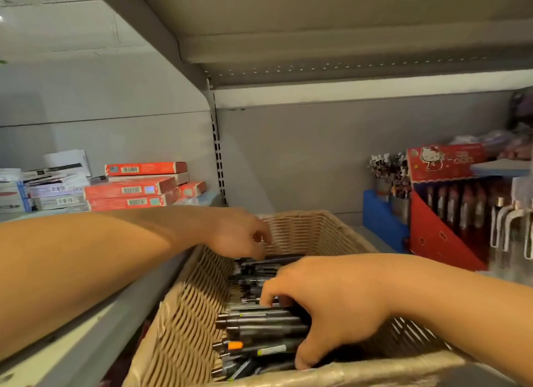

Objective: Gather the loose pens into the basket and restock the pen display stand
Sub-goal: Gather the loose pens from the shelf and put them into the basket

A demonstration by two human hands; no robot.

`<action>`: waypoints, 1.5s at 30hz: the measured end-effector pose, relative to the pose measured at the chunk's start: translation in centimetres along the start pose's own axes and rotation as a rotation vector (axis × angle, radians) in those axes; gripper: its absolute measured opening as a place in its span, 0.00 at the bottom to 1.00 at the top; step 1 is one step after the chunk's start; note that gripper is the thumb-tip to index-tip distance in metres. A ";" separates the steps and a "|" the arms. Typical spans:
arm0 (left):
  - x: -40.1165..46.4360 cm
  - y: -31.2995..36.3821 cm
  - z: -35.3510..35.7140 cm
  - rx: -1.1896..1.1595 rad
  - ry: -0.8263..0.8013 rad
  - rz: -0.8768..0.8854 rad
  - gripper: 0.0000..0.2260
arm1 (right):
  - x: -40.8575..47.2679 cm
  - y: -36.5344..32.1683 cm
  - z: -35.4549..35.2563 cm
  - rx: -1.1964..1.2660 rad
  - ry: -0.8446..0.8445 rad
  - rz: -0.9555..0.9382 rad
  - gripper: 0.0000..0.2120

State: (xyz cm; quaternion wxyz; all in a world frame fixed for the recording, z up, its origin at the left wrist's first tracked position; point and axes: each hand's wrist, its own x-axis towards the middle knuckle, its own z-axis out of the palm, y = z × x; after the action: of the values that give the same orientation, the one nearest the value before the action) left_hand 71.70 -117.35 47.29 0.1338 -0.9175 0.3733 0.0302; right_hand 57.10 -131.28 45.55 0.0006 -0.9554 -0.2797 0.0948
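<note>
A beige woven basket (184, 314) stands on the shelf in front of me, holding several dark pens (259, 326) lying side by side. My right hand (326, 303) is inside the basket, fingers curled round a bunch of those pens. My left hand (239, 233) reaches over the basket's far left corner, fingers bent down and touching the pens at the far end. A red pen display stand (438, 236) stands at the right with pens upright in it.
Red and white flat boxes (129, 190) are stacked at the back left. A blue holder (380, 216) with pens sits beside the red stand. The grey shelf edge (95, 329) runs along the basket's left. Another shelf hangs close overhead.
</note>
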 end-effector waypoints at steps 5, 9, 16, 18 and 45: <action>0.4 0.9 0.7 -0.087 -0.126 0.085 0.27 | -0.7 -0.4 0.3 -0.069 -0.037 0.018 0.26; 0.4 1.0 0.7 -0.109 -0.153 0.119 0.28 | -0.6 -0.1 -0.1 -0.111 -0.116 0.079 0.28; -0.2 0.9 1.0 -0.118 -0.124 0.205 0.24 | 0.0 3.0 -4.6 0.204 0.005 0.244 0.23; -0.1 1.0 1.1 -0.105 -0.096 0.187 0.23 | 1.1 5.0 -5.2 0.264 0.244 0.314 0.18; 0.1 2.4 1.2 0.100 -0.095 0.128 0.12 | 3.8 8.5 -0.4 0.854 0.653 0.280 0.08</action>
State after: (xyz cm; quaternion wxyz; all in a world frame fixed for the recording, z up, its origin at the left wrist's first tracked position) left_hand 70.18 -118.73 45.54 0.1948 -0.8815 0.4254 0.0638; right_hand 64.90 -136.41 44.83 0.4620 -0.8780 -0.0718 -0.1023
